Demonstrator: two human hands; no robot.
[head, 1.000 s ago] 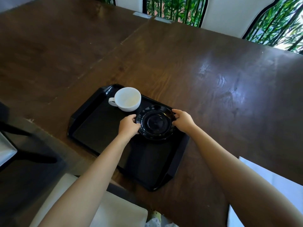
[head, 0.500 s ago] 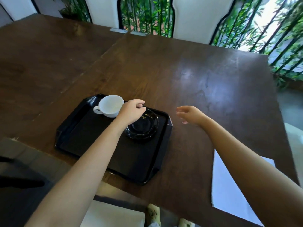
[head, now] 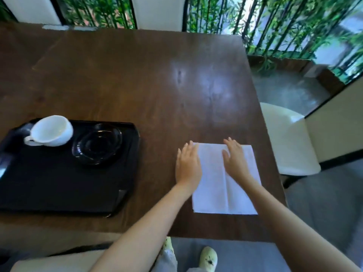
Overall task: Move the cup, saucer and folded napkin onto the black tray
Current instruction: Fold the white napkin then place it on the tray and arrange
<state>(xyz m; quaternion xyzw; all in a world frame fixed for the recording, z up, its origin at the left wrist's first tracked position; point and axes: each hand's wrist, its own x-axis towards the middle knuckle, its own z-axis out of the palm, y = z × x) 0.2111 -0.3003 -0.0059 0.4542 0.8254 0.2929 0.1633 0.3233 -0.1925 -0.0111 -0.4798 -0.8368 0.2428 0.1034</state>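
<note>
The black tray (head: 59,189) lies at the left of the dark wooden table. A white cup (head: 52,130) stands at the tray's far left corner, handle to the left. Beside it on the tray, to its right, sits the black saucer (head: 97,146). A white folded napkin (head: 218,191) lies flat on the table to the right of the tray, near the front edge. My left hand (head: 187,165) rests flat over the napkin's left edge, fingers apart. Flat on the napkin's upper middle lies my right hand (head: 234,160), fingers stretched out. Neither hand grips anything.
The table (head: 157,85) ends close to the right of the napkin. A white chair (head: 288,140) stands past that edge. More white chair backs (head: 159,12) line the far side before bamboo plants. My feet (head: 208,256) show below the front edge.
Both hands left the saucer on the tray and moved right onto the napkin. The view swung to the right, so the tray now sits at the left.
</note>
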